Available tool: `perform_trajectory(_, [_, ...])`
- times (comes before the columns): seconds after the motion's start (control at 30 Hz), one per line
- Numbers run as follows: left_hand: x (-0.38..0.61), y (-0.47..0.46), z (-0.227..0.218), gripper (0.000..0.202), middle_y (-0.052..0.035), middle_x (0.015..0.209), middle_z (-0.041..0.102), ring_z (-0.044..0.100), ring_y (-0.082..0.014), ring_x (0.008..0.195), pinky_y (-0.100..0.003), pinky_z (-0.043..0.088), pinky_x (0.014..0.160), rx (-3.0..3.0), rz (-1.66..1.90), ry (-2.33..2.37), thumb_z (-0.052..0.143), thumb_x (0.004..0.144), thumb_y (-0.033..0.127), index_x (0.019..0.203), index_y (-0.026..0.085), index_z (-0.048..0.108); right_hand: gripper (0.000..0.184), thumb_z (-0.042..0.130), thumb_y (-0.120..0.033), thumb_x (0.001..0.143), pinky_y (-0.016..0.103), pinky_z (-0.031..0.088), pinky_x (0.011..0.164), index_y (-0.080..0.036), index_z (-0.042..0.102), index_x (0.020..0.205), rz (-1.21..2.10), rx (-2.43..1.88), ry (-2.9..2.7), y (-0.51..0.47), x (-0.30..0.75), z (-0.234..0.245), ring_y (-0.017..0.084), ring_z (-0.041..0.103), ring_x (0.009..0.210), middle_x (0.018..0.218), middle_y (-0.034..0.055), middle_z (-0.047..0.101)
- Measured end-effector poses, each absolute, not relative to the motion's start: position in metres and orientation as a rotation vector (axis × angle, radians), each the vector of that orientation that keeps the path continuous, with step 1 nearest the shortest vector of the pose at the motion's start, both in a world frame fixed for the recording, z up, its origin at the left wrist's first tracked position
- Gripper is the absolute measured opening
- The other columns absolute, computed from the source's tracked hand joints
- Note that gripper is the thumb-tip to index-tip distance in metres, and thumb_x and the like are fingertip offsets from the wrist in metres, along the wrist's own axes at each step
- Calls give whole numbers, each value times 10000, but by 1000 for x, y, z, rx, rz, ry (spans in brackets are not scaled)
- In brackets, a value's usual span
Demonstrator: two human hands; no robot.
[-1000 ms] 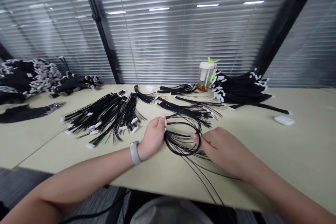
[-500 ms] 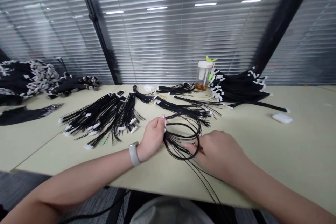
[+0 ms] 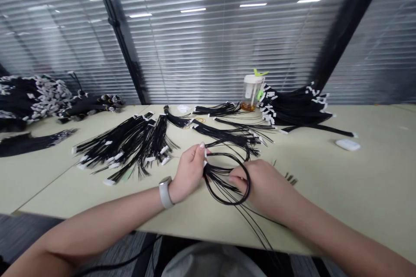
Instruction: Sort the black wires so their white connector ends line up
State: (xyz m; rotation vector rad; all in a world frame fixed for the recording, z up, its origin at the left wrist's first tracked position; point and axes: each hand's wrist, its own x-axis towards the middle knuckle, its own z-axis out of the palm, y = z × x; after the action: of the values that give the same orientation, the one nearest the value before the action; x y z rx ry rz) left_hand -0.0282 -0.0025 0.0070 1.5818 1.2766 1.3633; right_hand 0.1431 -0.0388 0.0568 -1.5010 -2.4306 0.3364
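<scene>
While the left hand [image 3: 188, 173] pinches a looped black wire bundle [image 3: 215, 173] beside its white connector [image 3: 205, 163], the right hand [image 3: 264, 184] curls its fingers around the strands, over the desk [image 3: 373, 190] near its front edge.

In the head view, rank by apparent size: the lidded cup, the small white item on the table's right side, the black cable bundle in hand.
1. Cable bundle
2. Lidded cup
3. White item
</scene>
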Motion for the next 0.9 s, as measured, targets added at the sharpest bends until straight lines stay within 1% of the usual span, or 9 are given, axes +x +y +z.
perform_trajectory(0.07, [-27, -4, 8, 401, 35, 520, 454, 429, -96, 484, -221, 363, 517, 1601, 1358, 1268, 344, 848, 488, 720, 155, 527, 326, 411, -248, 838, 214, 254, 498, -169, 476, 528, 409, -1357, -2451, -38, 141, 52, 82, 337, 483, 484, -29, 423])
perform_trajectory(0.23, [-26, -8, 10, 399, 30, 525, 467, 450, -100, 494, -217, 362, 512, 1621, 1375, 1262, 339, 852, 484, 727, 159, 532, 203, 411, -232, 829, 196, 287, 525, -192, 556, 693, 561, -1241, -2351, -34, 137, 40, 78, 426, 531, 570, -39, 535])
perform_trajectory(0.3, [-26, -9, 11, 400, 30, 526, 471, 455, -101, 492, -217, 362, 509, 1620, 1385, 1258, 340, 851, 487, 729, 158, 533, 164, 428, -228, 815, 190, 285, 513, -191, 543, 704, 580, -1232, -2321, -34, 136, 36, 76, 424, 523, 565, -45, 530])
perform_trajectory(0.43, [-25, -10, 13, 408, 32, 524, 469, 453, -101, 486, -218, 361, 506, 1608, 1394, 1257, 344, 846, 493, 726, 155, 540, 54, 459, -189, 774, 183, 257, 477, -189, 488, 729, 599, -1207, -2282, -34, 135, 35, 67, 370, 478, 535, -69, 476])
perform_trajectory(0.63, [-25, -8, 13, 415, 31, 533, 456, 406, -94, 491, -215, 345, 504, 1605, 1391, 1285, 366, 833, 496, 711, 146, 555, 130, 406, -132, 790, 190, 274, 508, -191, 515, 750, 483, -1242, -2328, -37, 136, 44, 77, 402, 508, 573, -50, 503])
perform_trajectory(0.73, [-26, -7, 13, 419, 34, 530, 449, 385, -87, 477, -212, 338, 487, 1581, 1369, 1293, 369, 830, 501, 708, 143, 547, 157, 412, -104, 783, 202, 280, 522, -177, 530, 709, 332, -1270, -2405, -39, 140, 46, 84, 417, 529, 601, -29, 512])
perform_trajectory(0.83, [-27, -6, 11, 412, 39, 523, 434, 383, -78, 457, -201, 331, 454, 1547, 1358, 1279, 376, 828, 505, 698, 146, 530, 196, 448, -70, 759, 244, 289, 577, -161, 551, 620, -85, -1304, -2510, -38, 147, 48, 125, 446, 606, 624, 14, 521])
perform_trajectory(0.9, [-26, -5, 11, 414, 49, 500, 409, 375, -73, 419, -195, 312, 406, 1501, 1339, 1272, 380, 819, 521, 692, 151, 516, 187, 481, -68, 754, 277, 294, 634, -157, 582, 625, -406, -1323, -2477, -35, 154, 50, 163, 464, 686, 666, 40, 539])
